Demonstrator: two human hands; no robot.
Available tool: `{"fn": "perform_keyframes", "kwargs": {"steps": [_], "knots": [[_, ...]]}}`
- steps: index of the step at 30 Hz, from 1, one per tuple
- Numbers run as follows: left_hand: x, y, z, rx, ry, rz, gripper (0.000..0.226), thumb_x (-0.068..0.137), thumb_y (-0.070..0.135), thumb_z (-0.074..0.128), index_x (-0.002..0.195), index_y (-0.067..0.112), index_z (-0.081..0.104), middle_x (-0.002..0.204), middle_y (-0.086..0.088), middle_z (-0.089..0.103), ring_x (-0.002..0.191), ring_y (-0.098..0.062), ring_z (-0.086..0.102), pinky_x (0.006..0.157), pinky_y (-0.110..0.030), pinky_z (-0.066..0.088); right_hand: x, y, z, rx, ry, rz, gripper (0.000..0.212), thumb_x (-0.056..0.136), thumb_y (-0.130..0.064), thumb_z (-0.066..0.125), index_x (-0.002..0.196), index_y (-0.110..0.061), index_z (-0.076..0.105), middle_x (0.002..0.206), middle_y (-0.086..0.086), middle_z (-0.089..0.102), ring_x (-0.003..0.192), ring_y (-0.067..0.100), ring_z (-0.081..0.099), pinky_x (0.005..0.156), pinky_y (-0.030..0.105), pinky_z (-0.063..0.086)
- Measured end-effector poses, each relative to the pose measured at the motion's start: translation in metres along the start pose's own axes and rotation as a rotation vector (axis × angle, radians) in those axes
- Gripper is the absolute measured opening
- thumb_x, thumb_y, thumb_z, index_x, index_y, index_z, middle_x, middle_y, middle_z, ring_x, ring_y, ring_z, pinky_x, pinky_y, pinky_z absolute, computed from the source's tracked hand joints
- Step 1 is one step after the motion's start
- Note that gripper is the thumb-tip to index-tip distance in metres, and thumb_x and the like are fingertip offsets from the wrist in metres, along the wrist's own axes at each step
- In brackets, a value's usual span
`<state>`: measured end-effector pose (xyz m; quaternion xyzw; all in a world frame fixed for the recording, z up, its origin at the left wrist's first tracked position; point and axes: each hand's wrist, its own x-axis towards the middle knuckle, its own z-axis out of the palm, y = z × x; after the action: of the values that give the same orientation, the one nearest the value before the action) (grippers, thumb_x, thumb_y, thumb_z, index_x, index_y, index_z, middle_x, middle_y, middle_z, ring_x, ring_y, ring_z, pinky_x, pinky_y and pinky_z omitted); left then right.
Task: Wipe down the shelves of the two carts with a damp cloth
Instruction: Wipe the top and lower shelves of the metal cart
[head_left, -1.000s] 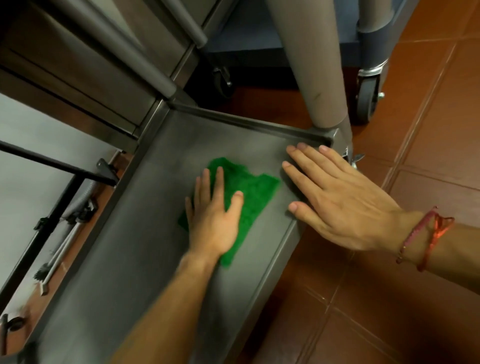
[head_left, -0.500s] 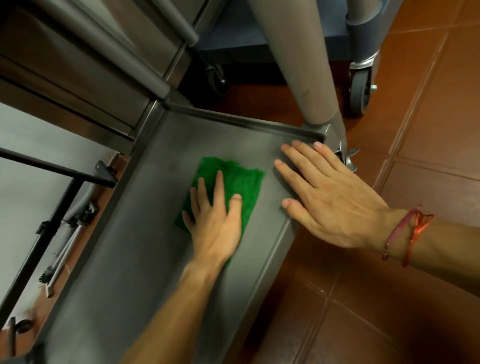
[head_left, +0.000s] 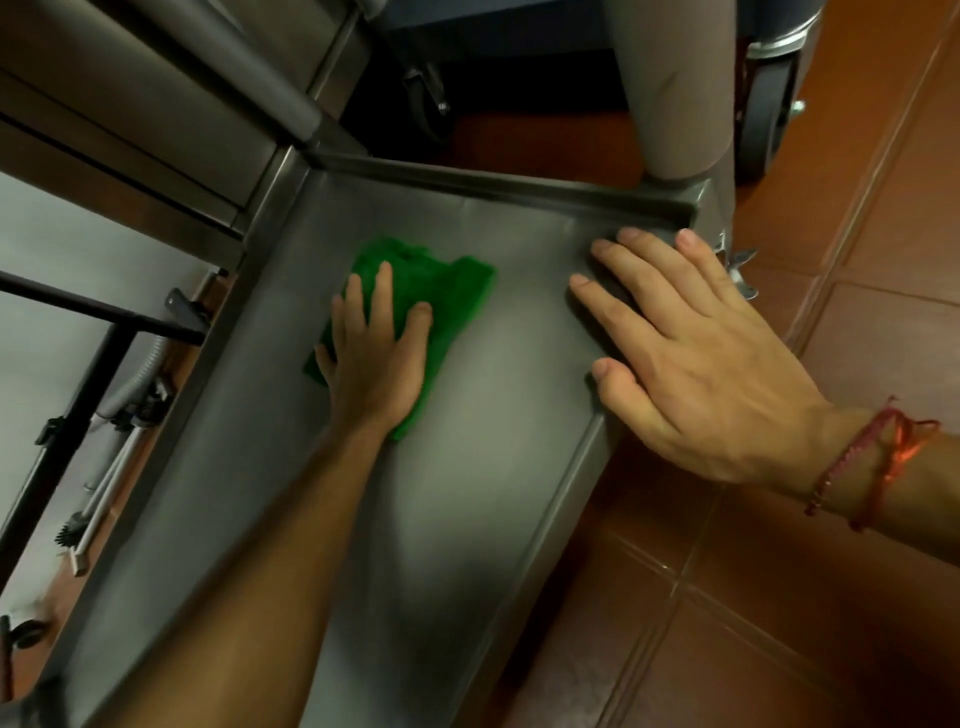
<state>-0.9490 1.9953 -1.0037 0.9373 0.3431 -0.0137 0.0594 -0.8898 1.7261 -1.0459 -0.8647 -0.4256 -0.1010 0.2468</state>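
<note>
Two hands are down on the lowest steel shelf (head_left: 493, 457) of a cart, and both lie flat. The left hand (head_left: 371, 358) presses a green cloth (head_left: 449, 291) against the shelf, fingers straight and pointing to the far end, thumb out to the right. Nothing is curled or pinched. The cloth sits rumpled toward the far left of the shelf. Most of it shows beyond and to the right of the fingers, and a small corner pokes out on the near left side of the palm.

The right hand (head_left: 696, 364) is spread and relaxed at the far right corner, well apart from the cloth, holding nothing. Its fingertips (head_left: 631, 236) rest on the steel just short of the raised rim (head_left: 519, 189) at the far edge. The thumb lies by the right-hand lip, and the heel of the hand hangs out past that lip over the floor (head_left: 779, 623). On that wrist are thin cord bracelets (head_left: 878, 462), one pinkish-red and one orange.

A thick grey post (head_left: 675, 78) rises from the far right corner of the shelf. Beyond it stands a dark caster wheel (head_left: 769, 104) in a metal fork, and a second caster (head_left: 428, 109) sits in shadow farther left. Over the far left corner runs a round grey rail (head_left: 244, 67) with steel edges below it. The floor is reddish-brown tile with pale joints. To the left of the cart is a black metal frame (head_left: 104, 312). Near it on the floor lie some long-handled brushes (head_left: 98, 504), too blurred to make out further.
</note>
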Motion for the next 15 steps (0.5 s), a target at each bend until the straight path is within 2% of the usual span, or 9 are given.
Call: {"fn": "perform_keyframes", "kwargs": {"steps": [5,9,15], "knots": [[0.044,-0.019,-0.008,-0.031,0.036,-0.061,0.072,0.090,0.058,0.027,0.157,0.033,0.015,0.165,-0.004,0.011,0.151,-0.028,0.011,0.117,-0.063,0.009,0.000,-0.001,0.004,-0.004,0.011,0.007,0.062,0.100,-0.040,0.029,0.147,-0.003,0.043,0.152,0.026,0.038,0.146,0.040,0.027,0.124,0.052,0.010],[0.045,-0.017,-0.007,-0.017,0.045,-0.085,0.061,0.101,0.051,0.033,0.157,0.033,0.015,0.166,-0.003,0.010,0.151,-0.027,0.009,0.117,-0.063,0.006,0.000,-0.002,0.003,0.000,0.018,0.010,0.062,0.099,-0.039,0.030,0.146,-0.002,0.044,0.151,0.027,0.039,0.146,0.041,0.028,0.124,0.052,0.010],[0.007,0.002,-0.001,-0.034,0.024,-0.090,0.059,0.102,0.049,0.032,0.156,0.039,0.010,0.166,0.001,0.004,0.152,-0.022,0.001,0.118,-0.060,0.000,0.001,-0.003,0.005,0.014,0.027,0.018,0.061,0.098,-0.038,0.032,0.145,-0.001,0.045,0.149,0.028,0.040,0.144,0.042,0.030,0.123,0.053,0.010]]}}
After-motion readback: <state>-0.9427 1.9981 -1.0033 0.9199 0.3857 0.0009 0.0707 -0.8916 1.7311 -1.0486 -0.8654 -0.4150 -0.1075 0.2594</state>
